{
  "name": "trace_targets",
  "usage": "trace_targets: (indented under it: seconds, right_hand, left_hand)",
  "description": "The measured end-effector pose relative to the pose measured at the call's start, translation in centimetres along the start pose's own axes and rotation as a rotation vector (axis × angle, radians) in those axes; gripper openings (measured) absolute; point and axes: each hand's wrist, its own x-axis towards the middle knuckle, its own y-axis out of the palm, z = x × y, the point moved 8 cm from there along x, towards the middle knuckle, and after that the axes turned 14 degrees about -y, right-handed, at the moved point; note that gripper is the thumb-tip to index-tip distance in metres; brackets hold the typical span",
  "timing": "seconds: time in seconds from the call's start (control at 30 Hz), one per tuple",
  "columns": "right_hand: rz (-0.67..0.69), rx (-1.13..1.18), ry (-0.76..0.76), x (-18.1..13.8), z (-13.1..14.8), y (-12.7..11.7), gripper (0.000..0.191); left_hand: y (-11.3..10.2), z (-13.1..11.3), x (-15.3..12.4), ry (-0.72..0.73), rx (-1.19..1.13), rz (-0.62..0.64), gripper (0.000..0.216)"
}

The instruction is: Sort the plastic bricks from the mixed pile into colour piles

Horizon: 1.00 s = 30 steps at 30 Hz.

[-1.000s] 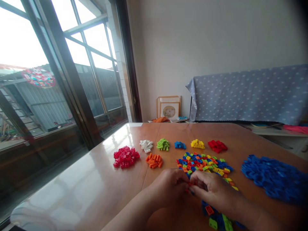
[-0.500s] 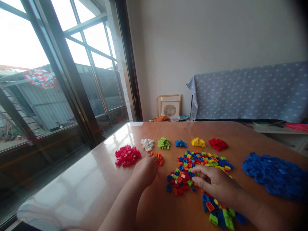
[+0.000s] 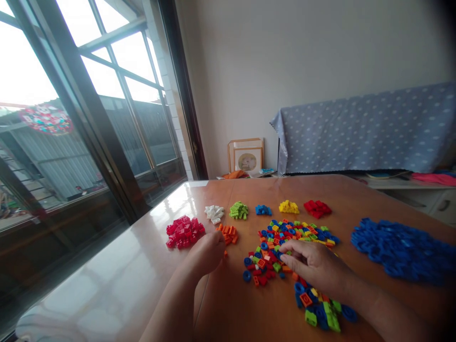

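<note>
Where orange pile [image 3: 230, 232] ends, left hand [image 3: 211, 251] begins

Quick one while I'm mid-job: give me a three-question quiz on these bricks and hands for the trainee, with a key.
1. True or false: the left hand is nearer to the orange pile than to the yellow pile.
2. In the back row, which pile sits between the green pile and the yellow one?
3. Fill in: the right hand, its thumb and fingers apart, is at the ____ bricks.

Key: 1. True. 2. The small blue pile. 3. Mixed-colour bricks.
</note>
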Motion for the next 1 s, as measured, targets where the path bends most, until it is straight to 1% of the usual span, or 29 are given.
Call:
trace_targets:
  seconds: [0.13, 0.23, 0.33, 0.47, 0.53, 0.6, 0.7, 0.77, 0.87, 1.0]
  right_hand:
    - [0.004, -0.007, -0.008, 0.0, 0.4, -0.2, 0.030]
    - [0.003, -0.009, -0.011, 0.1, 0.6, -0.3, 0.029]
    - [-0.004, -0.008, -0.014, 0.1, 0.6, -0.4, 0.028]
    - [-0.004, -0.012, -0.019, 0.0, 0.4, -0.3, 0.029]
    - [-0.004, -0.016, -0.015, 0.0, 0.3, -0.4, 0.029]
    - [-0.007, -0.024, -0.009, 0.0, 0.6, -0.8, 0.028]
    - [-0.013, -0.050, 0.003, -0.1, 1.2, -1.5, 0.025]
    - [0.001, -0.080, 0.017, -0.1, 1.4, -1.7, 0.023]
    - [0.045, -0.153, 0.035, 0.0, 1.3, -1.4, 0.017]
    - [0.108, -0.242, 0.056, -0.1, 0.7, -0.7, 0.010]
  left_hand:
    - [0.4, -0.3, 0.2, 0.010, -0.051, 0.007, 0.013]
    - [0.6, -0.5, 0.5, 0.045, -0.098, 0.017, 0.015]
    - [0.9, -0.3, 0.9, 0.066, -0.131, 0.021, 0.016]
    - [1.1, 0.2, 1.5, 0.064, -0.122, -0.007, 0.014]
    - [0.9, -0.1, 1.4, 0.079, -0.092, -0.041, 0.012]
    - [0.5, -1.0, 0.8, 0.113, -0.048, -0.095, 0.010]
    - [0.0, -3.3, -0.9, 0.188, 0.014, -0.163, 0.008]
    - [0.3, -5.1, -2.3, 0.261, 0.021, -0.135, 0.009]
    - [1.4, -7.2, -4.0, 0.362, -0.003, -0.040, 0.011]
    - [2.9, -8.2, -4.7, 0.427, 0.020, 0.026, 0.013]
